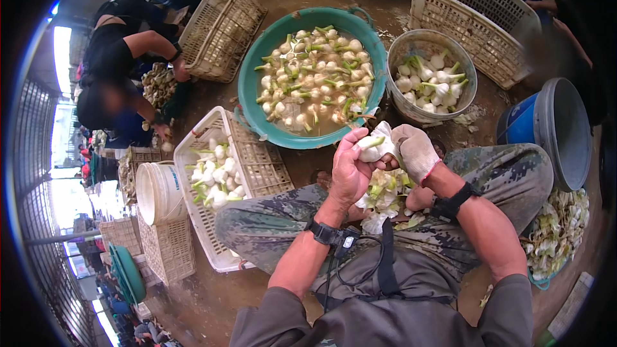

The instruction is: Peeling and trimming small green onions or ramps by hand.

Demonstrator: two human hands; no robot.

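My bare left hand (351, 168) holds a white garlic bulb (369, 153) with a short green stem, above my crossed legs. On my right hand (417, 150) is a pale work glove; its fingers grip loose papery garlic skin (382, 131) at the bulb's far side. The right fingertips are partly hidden. Below both hands, a pile of garlic peelings (381, 202) lies between my legs. Just beyond them stands a teal plastic basin (308, 142), with many unpeeled-looking garlic bulbs (315, 79) in cloudy water. A round bucket (419, 113) to its right contains cleaner bulbs (436, 82).
A white plastic crate (205, 236) with clean garlic (219, 173) touches my left knee area. By my right knee a blue bucket (520, 118) leans, with a peelings heap (556, 236) below. Empty-looking crates (224, 33) (472, 24) stand farther off. A co-worker (115, 53) bends at left.
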